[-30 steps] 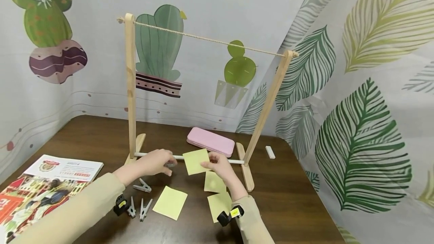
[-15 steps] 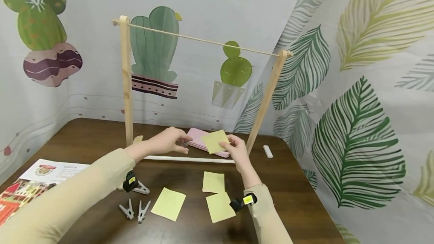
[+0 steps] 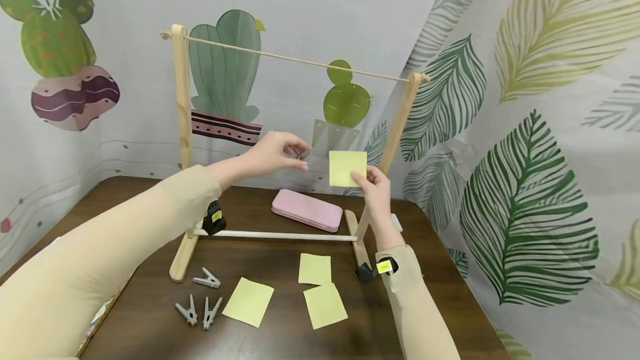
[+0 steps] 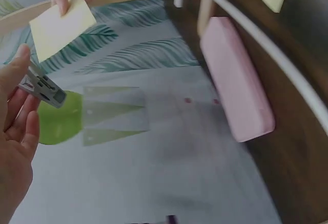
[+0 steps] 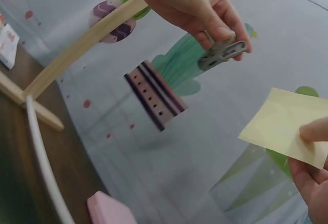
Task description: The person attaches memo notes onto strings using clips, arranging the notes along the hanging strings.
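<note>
My left hand point(image 3: 280, 153) pinches a grey clothespin point(image 4: 45, 88) between thumb and fingers, raised in front of the back wall. To its right, my right hand point(image 3: 376, 190) grips a yellow sticky note point(image 3: 347, 168) by its lower right part, thumb on the near face. A gap separates the clothespin from the note. Both hands are below the rope point(image 3: 300, 60) strung between the two wooden posts of a stand point(image 3: 182, 99). In the right wrist view the clothespin point(image 5: 223, 54) shows side-on in the left fingers.
Several grey clothespins point(image 3: 207, 278) lie on the table at the left, beside a yellow note point(image 3: 248, 301). Two more notes point(image 3: 325, 305) lie to the right. Behind the stand's white crossbar point(image 3: 280, 235) sits a pink case point(image 3: 307, 210). A white block point(image 3: 396, 222) is partly hidden by the right post.
Both hands have risen from near the table and moved to the right, carrying the clothespin and the note. The note now faces the head camera more squarely.
</note>
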### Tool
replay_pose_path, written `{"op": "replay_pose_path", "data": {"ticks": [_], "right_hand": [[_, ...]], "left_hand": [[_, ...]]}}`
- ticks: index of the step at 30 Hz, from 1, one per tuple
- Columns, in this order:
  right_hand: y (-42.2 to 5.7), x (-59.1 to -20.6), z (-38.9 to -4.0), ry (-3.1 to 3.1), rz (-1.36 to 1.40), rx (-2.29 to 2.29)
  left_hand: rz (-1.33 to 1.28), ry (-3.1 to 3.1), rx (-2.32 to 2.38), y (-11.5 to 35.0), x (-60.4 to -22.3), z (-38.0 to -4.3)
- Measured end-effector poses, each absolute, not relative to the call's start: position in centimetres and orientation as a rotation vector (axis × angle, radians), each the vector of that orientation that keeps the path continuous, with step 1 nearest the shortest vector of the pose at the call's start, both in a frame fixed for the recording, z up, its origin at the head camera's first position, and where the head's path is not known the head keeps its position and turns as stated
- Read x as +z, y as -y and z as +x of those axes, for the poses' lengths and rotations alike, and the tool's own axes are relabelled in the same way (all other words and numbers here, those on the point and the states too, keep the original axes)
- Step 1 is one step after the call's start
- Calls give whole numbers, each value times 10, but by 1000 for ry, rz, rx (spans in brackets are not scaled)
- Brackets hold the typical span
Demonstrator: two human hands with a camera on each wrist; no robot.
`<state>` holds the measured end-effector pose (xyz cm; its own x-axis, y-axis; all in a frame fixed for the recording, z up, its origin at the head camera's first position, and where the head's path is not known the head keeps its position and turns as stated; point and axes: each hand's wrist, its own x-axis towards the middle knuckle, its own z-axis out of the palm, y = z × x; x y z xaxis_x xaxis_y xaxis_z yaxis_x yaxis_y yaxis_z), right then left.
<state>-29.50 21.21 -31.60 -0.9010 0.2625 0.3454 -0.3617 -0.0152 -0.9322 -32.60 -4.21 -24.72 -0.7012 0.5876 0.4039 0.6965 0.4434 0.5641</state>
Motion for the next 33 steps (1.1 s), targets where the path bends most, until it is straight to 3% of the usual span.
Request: {"op": "replay_pose_path", "data": {"ticks": [18,33], "right_hand": [[-200,-252,-307,1608,160,1935],[-198,-220,-308,1525,191,1891]], "left_hand": [[-1042,2292,-1325,-20,-151,-310],[-950,2079,-1415,-67,-97,-306]]}}
